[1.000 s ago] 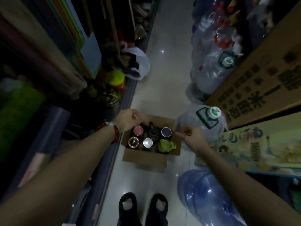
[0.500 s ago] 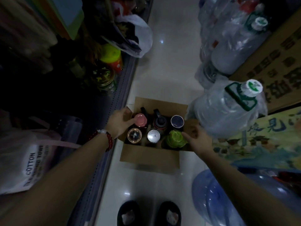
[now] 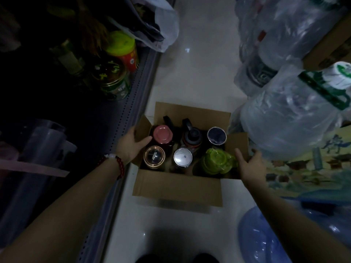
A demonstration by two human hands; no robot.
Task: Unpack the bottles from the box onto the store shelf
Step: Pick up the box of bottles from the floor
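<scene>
An open cardboard box (image 3: 177,187) stands on the pale floor of a narrow aisle. Inside stand several bottles seen from above: a pink-lidded one (image 3: 161,134), a dark sport bottle (image 3: 192,136), a navy-lidded one (image 3: 217,135), a gold-rimmed black lid (image 3: 154,157), a silver lid (image 3: 183,159) and a green lid (image 3: 217,162). My left hand (image 3: 131,144) holds the box's left flap (image 3: 143,128), thumb near the pink lid. My right hand (image 3: 250,166) grips the right flap (image 3: 238,143).
The store shelf (image 3: 125,103) runs along the left, dark, with jars (image 3: 114,80) and a green-lidded tin (image 3: 123,48). Large bagged water jugs (image 3: 290,118) crowd the right. A blue jug (image 3: 269,236) lies at lower right. A white bag (image 3: 163,29) hangs ahead.
The view has dropped closer to the box. Both hands have spread the side flaps outward and now hold them at the box's left and right edges.
</scene>
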